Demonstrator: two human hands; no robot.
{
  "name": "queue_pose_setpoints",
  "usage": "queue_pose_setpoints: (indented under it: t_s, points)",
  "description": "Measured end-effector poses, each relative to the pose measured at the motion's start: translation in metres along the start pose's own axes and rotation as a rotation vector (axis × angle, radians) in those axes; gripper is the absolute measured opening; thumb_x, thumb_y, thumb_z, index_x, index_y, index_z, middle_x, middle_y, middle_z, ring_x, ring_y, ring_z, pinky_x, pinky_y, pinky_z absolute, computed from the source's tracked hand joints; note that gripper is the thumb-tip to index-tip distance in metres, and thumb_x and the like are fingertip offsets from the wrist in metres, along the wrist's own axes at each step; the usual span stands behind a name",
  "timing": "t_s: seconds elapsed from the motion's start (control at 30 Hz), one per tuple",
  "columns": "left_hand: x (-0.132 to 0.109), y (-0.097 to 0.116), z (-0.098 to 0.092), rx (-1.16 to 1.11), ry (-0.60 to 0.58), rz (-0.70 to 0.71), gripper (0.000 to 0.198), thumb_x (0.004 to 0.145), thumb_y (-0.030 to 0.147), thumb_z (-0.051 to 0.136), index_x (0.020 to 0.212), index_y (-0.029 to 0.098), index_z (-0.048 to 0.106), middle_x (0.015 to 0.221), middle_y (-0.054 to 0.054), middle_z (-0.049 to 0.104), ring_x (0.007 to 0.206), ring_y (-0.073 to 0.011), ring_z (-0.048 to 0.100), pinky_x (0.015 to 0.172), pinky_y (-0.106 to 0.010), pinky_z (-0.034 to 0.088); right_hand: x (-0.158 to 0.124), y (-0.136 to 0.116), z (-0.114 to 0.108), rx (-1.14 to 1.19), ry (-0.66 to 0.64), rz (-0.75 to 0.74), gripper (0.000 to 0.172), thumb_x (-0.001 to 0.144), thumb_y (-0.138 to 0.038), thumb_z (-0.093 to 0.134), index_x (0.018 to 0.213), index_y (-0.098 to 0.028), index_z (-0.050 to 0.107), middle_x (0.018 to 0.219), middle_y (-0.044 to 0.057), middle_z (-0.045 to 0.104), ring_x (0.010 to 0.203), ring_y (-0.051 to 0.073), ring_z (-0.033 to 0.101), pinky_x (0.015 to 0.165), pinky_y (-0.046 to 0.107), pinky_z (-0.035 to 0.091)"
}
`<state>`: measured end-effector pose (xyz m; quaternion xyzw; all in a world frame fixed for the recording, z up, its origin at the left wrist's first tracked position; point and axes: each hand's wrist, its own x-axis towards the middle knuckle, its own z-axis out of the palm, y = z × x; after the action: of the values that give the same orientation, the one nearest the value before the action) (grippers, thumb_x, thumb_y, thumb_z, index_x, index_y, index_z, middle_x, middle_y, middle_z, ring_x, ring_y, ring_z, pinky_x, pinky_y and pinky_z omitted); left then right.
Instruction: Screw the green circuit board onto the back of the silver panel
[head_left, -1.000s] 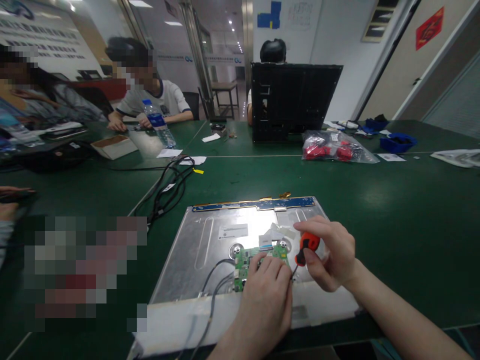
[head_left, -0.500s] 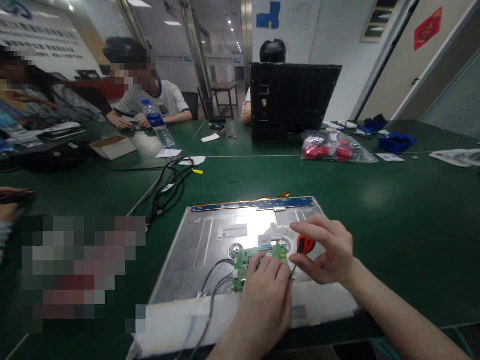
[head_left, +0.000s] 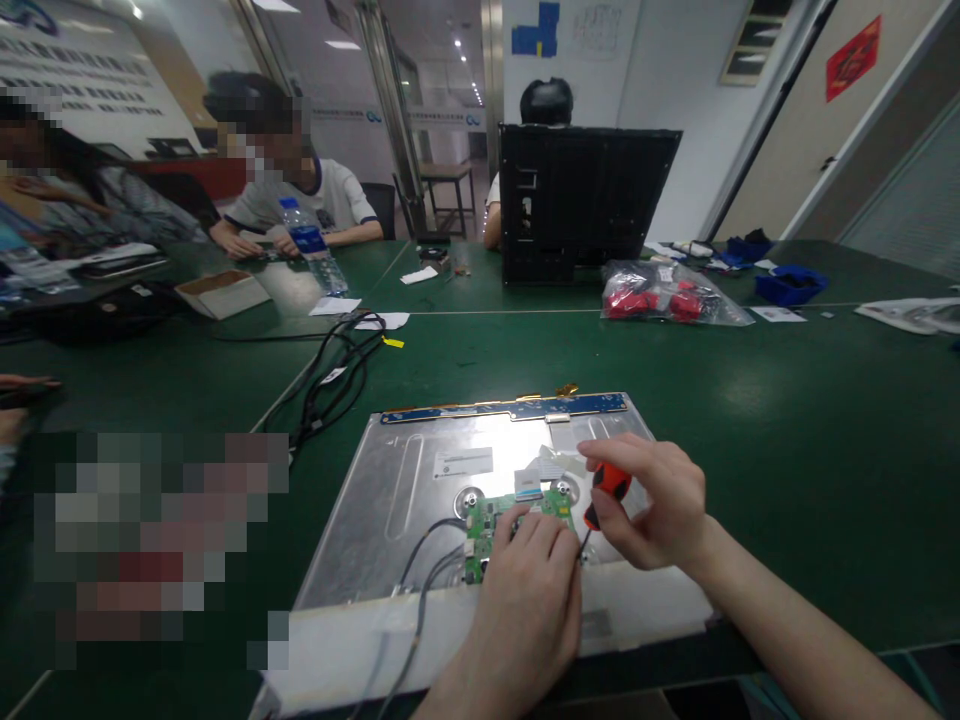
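The screwdriver stood tilted over the near right part of the panel, its orange handle pinched in the closed fingers of the right hand. Its thin shaft ran down to the right edge of the green board. The left hand lay on that board, fingers spread flat and gripping nothing. The panel rested on the near side of the green table. Black cables lay to its far left, and a bag of red parts lay far off to the right.
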<state>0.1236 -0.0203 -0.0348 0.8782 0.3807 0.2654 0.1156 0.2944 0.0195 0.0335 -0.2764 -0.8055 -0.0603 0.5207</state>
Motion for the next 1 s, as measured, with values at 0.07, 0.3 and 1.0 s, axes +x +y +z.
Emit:
queue_pose_setpoints:
  t_s: [0.07, 0.3, 1.0]
  points:
    - [-0.001, 0.000, 0.001, -0.002, -0.008, -0.002, 0.015, 0.088, 0.008, 0.046, 0.091, 0.020, 0.055, 0.092, -0.006, 0.063, 0.089, -0.0253, 0.057, 0.098, -0.049, 0.039, -0.002, 0.000, -0.001, 0.028, -0.004, 0.008, 0.036, 0.081, -0.016, 0.048, 0.115, -0.016, 0.058, 0.072, 0.002, 0.067, 0.058, 0.016, 0.065, 0.051, 0.027, 0.052]
    - [0.001, 0.001, -0.001, 0.001, -0.015, 0.001, 0.016, 0.088, 0.008, 0.046, 0.091, 0.020, 0.055, 0.092, -0.005, 0.063, 0.089, -0.0248, 0.057, 0.098, -0.048, 0.039, -0.011, 0.004, 0.001, 0.155, 0.007, 0.084, 0.037, 0.078, -0.018, 0.046, 0.115, -0.018, 0.051, 0.078, 0.003, 0.065, 0.058, 0.016, 0.062, 0.051, 0.029, 0.053]
    - [0.001, 0.002, -0.003, 0.014, 0.021, 0.009, 0.016, 0.086, 0.008, 0.046, 0.090, 0.020, 0.055, 0.089, -0.005, 0.064, 0.087, -0.0247, 0.058, 0.097, -0.048, 0.041, -0.004, 0.001, 0.002, 0.014, 0.017, -0.004, 0.047, 0.077, -0.017, 0.055, 0.124, -0.018, 0.060, 0.085, 0.005, 0.060, 0.067, 0.018, 0.061, 0.053, 0.029, 0.053]
